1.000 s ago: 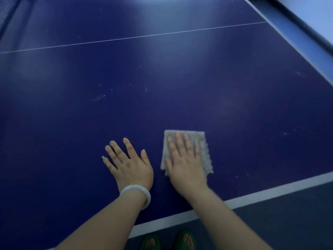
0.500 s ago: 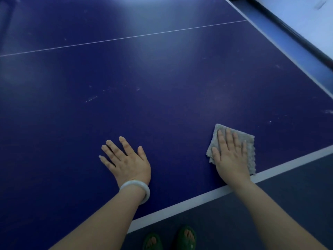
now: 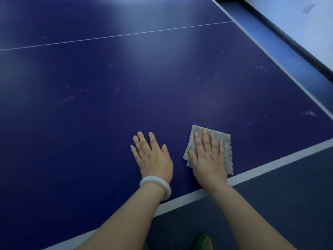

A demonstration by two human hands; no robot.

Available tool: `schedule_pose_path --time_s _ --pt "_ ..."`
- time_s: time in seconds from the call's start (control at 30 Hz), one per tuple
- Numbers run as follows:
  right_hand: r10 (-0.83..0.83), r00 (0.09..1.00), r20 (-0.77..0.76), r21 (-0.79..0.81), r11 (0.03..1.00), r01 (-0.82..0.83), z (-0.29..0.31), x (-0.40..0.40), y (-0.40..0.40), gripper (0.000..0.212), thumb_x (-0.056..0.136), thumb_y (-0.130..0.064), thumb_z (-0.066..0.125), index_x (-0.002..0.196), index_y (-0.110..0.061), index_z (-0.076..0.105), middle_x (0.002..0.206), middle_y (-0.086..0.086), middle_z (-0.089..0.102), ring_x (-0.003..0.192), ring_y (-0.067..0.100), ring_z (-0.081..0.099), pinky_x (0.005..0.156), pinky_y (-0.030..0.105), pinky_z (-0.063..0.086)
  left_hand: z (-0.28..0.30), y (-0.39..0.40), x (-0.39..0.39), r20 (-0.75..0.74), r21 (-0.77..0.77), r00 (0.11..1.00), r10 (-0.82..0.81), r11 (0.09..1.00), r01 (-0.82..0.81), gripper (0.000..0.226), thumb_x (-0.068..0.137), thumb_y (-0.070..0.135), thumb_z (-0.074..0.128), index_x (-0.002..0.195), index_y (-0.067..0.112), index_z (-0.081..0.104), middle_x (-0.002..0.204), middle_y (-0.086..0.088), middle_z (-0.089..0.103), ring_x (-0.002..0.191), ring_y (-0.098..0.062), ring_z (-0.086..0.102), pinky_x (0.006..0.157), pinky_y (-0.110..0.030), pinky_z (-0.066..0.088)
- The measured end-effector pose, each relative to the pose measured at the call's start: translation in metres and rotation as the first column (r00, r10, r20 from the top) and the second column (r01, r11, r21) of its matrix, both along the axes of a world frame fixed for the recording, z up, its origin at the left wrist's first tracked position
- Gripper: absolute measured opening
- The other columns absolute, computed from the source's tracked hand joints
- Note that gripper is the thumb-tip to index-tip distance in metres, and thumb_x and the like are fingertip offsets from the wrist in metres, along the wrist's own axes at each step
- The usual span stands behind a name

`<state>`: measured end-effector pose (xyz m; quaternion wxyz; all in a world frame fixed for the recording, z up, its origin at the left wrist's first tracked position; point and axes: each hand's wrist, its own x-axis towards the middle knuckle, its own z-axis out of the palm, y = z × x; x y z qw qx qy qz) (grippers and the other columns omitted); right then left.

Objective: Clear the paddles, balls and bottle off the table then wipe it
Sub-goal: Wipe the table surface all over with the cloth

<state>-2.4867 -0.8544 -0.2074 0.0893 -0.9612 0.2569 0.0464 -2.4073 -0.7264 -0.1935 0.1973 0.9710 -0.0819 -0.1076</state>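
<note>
Pressing flat right hand (image 3: 209,159) on nubbly grey cloth (image 3: 226,147) (squarish)

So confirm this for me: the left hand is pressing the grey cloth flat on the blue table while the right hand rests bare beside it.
Not quite: the hands are swapped. In the head view the right hand presses the grey cloth flat on the blue table, while the left hand rests bare beside it.

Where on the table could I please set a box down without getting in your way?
Bare surface runs from the thin centre line down to the hands. Only the near white edge line is taken: left hand flat, right hand pressing the cloth.
</note>
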Motion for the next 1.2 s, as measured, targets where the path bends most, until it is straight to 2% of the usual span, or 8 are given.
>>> schedule_pose_path --time_s 0.3,0.53,0.67,0.77,0.9,1.03,1.13,1.2 --pt "0.456 0.890 0.027 -0.020 0.890 -0.455 0.003 -0.076 -0.054 0.057 0.103 -0.044 0.022 0.157 -0.027 0.011 0.165 -0.003 0.008 0.152 0.016 0.005 0.121 0.044 0.007 -0.019 -0.025 -0.012 0.110 0.270 0.992 0.059 0.959 -0.087 0.071 0.097 0.049 0.004 0.154 0.006 -0.006 0.161 -0.021 -0.008 0.149 -0.036 -0.010 0.120 -0.055 -0.001" --pt "-0.297 0.955 -0.001 -0.020 0.955 0.297 0.004 -0.033 -0.089 0.058 0.101 -0.043 0.001 0.152 -0.024 -0.019 0.163 0.003 -0.017 0.150 0.021 -0.016 0.121 0.051 -0.005 -0.018 -0.026 -0.012 0.090 0.333 0.994 0.064 0.939 -0.090 0.072 0.096 0.049 0.002 0.154 0.008 -0.008 0.162 -0.019 -0.010 0.149 -0.034 -0.011 0.121 -0.053 -0.002" --pt "0.339 0.939 0.057 -0.018 0.941 -0.339 0.001 -0.031 -0.015 0.060 0.102 -0.042 0.020 0.157 -0.020 0.007 0.165 0.004 0.000 0.152 0.023 -0.001 0.120 0.050 0.003 -0.018 -0.027 -0.011 0.095 0.331 0.994 0.056 0.940 -0.085 0.071 0.096 0.049 0.002 0.154 0.009 -0.008 0.161 -0.019 -0.011 0.150 -0.032 -0.012 0.121 -0.052 -0.004" --pt "0.514 0.855 0.073 -0.031 0.858 -0.513 0.001 -0.055 -0.056 0.058 0.101 -0.042 0.032 0.154 -0.021 0.025 0.163 0.001 0.018 0.150 0.020 0.016 0.118 0.047 0.013 -0.019 -0.027 -0.012 0.109 0.344 0.992 0.060 0.934 -0.094 0.074 0.092 0.049 -0.005 0.155 0.010 -0.005 0.162 -0.018 -0.009 0.150 -0.031 -0.010 0.121 -0.051 -0.002" --pt "0.077 0.995 0.063 -0.132 0.989 -0.068 0.003 -0.069 -0.161 0.063 0.101 -0.046 -0.001 0.153 -0.015 0.018 0.161 0.008 0.018 0.149 0.025 0.017 0.121 0.041 0.001 -0.018 -0.028 -0.011 0.108 0.358 0.992 0.064 0.928 -0.099 0.076 0.089 0.050 -0.010 0.154 0.010 -0.006 0.162 -0.018 -0.008 0.150 -0.031 -0.010 0.121 -0.051 -0.002" --pt "-0.401 0.914 0.058 -0.026 0.915 0.403 0.006 -0.036 -0.148 0.058 0.102 -0.041 0.007 0.154 -0.021 -0.007 0.164 0.007 -0.004 0.151 0.026 -0.004 0.121 0.053 -0.001 -0.017 -0.028 -0.012 0.109 0.354 0.992 0.068 0.930 -0.103 0.077 0.089 0.050 -0.010 0.155 0.010 -0.006 0.162 -0.017 -0.008 0.150 -0.030 -0.010 0.121 -0.050 -0.003" --pt "0.047 0.995 0.086 -0.060 0.997 -0.042 0.001 -0.020 -0.077 0.063 0.102 -0.035 0.024 0.156 -0.013 -0.001 0.164 0.011 -0.001 0.151 0.030 -0.003 0.121 0.053 0.000 -0.017 -0.029 -0.011 0.110 0.344 0.991 0.073 0.933 -0.107 0.074 0.093 0.050 -0.003 0.155 0.010 -0.004 0.162 -0.016 -0.008 0.150 -0.030 -0.010 0.122 -0.049 -0.005" --pt "0.434 0.896 0.096 -0.059 0.901 -0.430 -0.001 -0.031 -0.046 0.064 0.101 -0.039 0.033 0.157 -0.016 0.011 0.164 0.007 0.007 0.152 0.026 0.001 0.121 0.053 0.005 -0.018 -0.029 -0.011 0.116 0.343 0.991 0.071 0.933 -0.106 0.073 0.094 0.050 -0.001 0.155 0.011 -0.005 0.162 -0.016 -0.009 0.150 -0.029 -0.011 0.121 -0.049 -0.005"
